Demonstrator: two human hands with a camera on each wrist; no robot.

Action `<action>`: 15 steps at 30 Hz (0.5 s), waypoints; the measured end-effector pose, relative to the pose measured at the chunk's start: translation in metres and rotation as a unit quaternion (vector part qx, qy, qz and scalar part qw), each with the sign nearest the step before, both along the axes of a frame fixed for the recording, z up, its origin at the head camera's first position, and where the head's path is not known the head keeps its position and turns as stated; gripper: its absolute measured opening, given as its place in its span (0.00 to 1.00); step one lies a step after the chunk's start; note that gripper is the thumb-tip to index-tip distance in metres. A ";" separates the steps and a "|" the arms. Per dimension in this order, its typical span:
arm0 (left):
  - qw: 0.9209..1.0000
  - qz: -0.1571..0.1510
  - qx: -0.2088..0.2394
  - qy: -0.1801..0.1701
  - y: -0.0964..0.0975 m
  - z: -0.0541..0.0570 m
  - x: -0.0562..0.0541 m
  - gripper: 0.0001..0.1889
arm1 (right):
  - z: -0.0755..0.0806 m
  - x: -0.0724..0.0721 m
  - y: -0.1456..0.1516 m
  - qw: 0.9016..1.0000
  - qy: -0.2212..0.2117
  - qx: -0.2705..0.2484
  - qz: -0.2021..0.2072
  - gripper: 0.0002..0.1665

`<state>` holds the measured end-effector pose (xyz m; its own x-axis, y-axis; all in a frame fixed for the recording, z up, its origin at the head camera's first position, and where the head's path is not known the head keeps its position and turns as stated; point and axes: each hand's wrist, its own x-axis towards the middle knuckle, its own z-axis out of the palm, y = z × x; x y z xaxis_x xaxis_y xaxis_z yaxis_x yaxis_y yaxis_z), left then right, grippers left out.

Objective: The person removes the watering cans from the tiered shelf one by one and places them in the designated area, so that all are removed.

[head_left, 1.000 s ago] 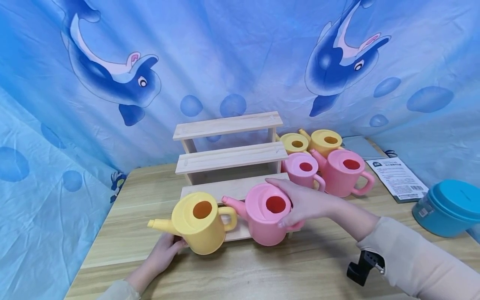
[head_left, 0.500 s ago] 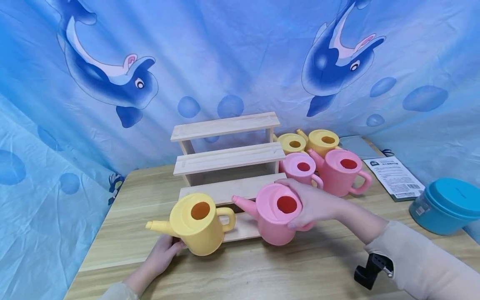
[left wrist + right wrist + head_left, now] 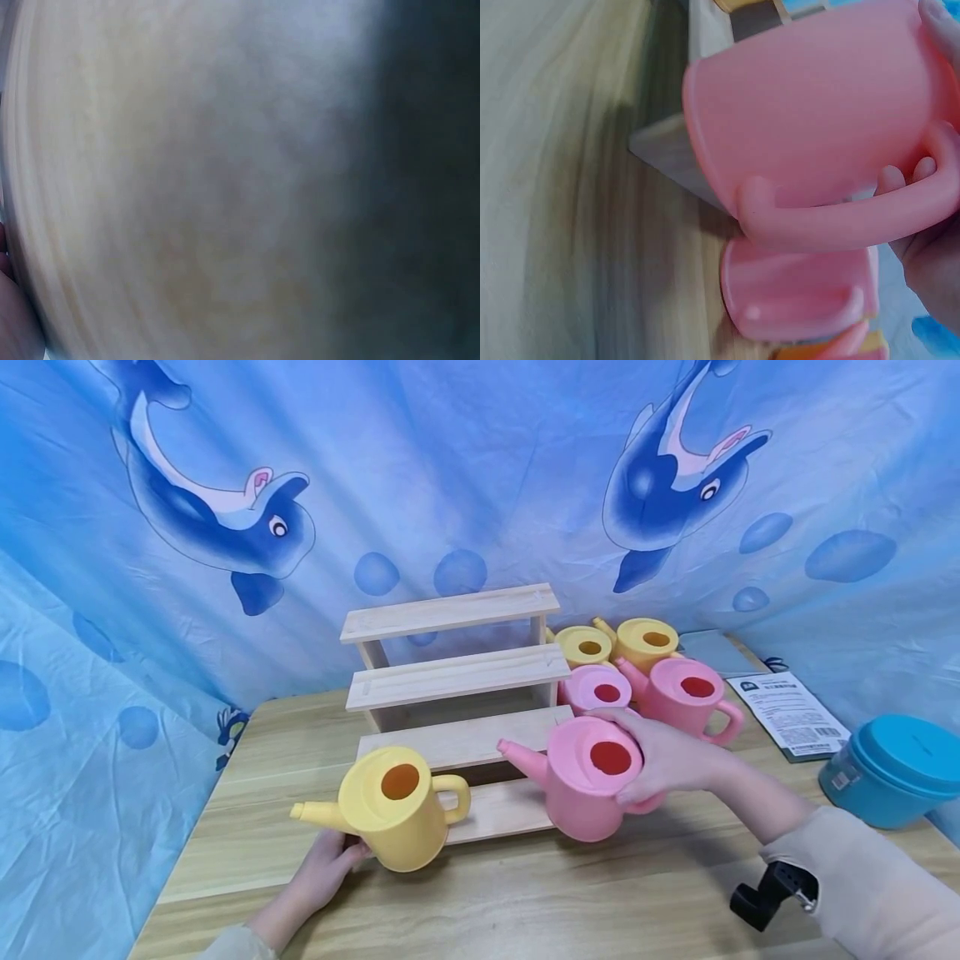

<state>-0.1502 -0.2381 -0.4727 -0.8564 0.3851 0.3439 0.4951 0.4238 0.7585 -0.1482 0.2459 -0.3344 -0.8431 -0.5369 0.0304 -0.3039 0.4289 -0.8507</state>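
Observation:
My right hand (image 3: 663, 760) grips a pink watering can (image 3: 581, 806), whose spout points left. In the right wrist view its handle (image 3: 832, 225) crosses in front of my fingertips, and the can hangs tilted over the table. A yellow watering can (image 3: 405, 835) stands on the bottom step of a wooden stepped shelf (image 3: 465, 739), at the left end. My left hand (image 3: 322, 868) is low at that end of the shelf, next to the yellow can; its fingertips are hidden behind the can. The left wrist view is mostly blurred wood.
Two yellow watering cans (image 3: 647, 643) and two pink ones (image 3: 678, 697) stand right of the shelf. Farther right lie a printed sheet on a clipboard (image 3: 787, 714) and a blue lidded tub (image 3: 888, 777). A blue dolphin curtain (image 3: 465, 468) hangs behind the table (image 3: 510, 910).
My right hand has carried the pink watering can to the right, away from the yellow one and towards the shelf's right end. My left hand and the yellow can have stayed in place.

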 end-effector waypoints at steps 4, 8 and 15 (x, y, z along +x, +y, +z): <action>1.000 0.001 -0.004 0.000 0.000 0.000 0.000 0.15 | 0.000 0.000 0.016 1.000 0.009 0.021 -0.016 0.55; 1.000 0.008 -0.009 -0.003 0.001 0.001 0.001 0.14 | 0.001 0.001 0.033 0.999 0.032 0.027 -0.020 0.52; 1.000 0.015 -0.010 -0.011 0.002 0.002 0.002 0.14 | 0.002 0.004 0.056 0.999 0.020 0.027 -0.043 0.52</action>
<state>-0.1478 -0.2361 -0.4711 -0.8753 0.3651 0.3170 0.4647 0.4537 0.7604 -0.1443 0.3019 -0.3323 -0.8845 -0.4650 0.0371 -0.2971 0.5001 -0.8134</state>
